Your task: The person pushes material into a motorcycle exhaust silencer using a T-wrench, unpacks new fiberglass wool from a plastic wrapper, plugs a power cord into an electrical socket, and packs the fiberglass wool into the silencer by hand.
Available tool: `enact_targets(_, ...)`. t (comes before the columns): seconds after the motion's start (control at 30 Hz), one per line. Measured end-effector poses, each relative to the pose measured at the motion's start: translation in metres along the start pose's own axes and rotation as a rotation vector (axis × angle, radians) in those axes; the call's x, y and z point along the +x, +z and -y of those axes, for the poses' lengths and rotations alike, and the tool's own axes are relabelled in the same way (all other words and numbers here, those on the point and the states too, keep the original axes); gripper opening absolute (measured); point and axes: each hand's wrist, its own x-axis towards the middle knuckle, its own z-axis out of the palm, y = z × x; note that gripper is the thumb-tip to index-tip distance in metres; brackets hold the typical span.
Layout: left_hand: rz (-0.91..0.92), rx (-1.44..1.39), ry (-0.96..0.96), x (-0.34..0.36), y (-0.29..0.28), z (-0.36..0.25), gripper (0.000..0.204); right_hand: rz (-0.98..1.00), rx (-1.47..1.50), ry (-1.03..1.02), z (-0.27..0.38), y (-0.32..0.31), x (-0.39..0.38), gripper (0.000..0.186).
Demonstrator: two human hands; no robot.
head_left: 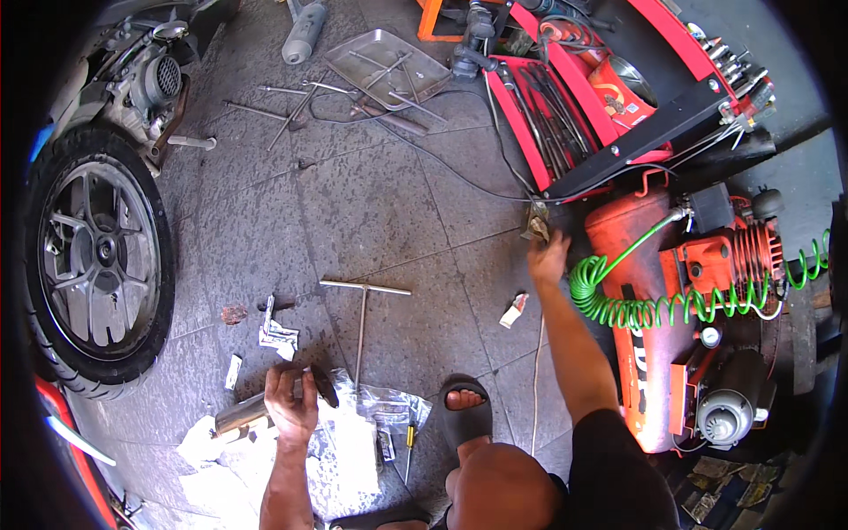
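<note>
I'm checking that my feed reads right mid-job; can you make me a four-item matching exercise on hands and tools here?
Column one:
1. Left hand
2. Right hand
3. Coiled hose
4. T-handle wrench

Column two:
A. Green, beside the red compressor tank
B. On a tube-like metal part
C. Lying in front of the person, crossbar at its far end
D. At a small object near the red and black tool rack

Right pairs: 1-B, 2-D, 3-A, 4-C.

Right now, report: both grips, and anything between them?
Left grip around metal cylinder. Right grip at small brownish item, hold unclear. T-handle wrench on floor between.
</note>
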Motion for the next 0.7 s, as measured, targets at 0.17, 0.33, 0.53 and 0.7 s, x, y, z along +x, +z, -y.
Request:
enact_targets(0.17, 0.043, -0.001, 0.037, 0.006, -0.011, 0.005, 0.009, 0.249, -0.189, 0.013, 0.020, 0.009, 0.058, 0.051)
enact_targets(0.33, 0.100, -0.033, 0.054, 0.035, -0.017, 0.014, 0.008, 0.214, -0.170, 0.002, 0.005, 0.019, 0.058, 0.040)
enact_targets(0.53, 0.097, -0.058, 0.138, 0.088, -0.046, 0.002, 0.006, 0.224, -0.162, -0.031, 0.027, -0.007, 0.046, 0.040)
enact_targets(0.7, 0.135, 0.007, 0.194, 0.106, -0.069, -0.002, 0.007, 0.249, -0.211, -0.021, 0.034, -0.016, 0.043, 0.044)
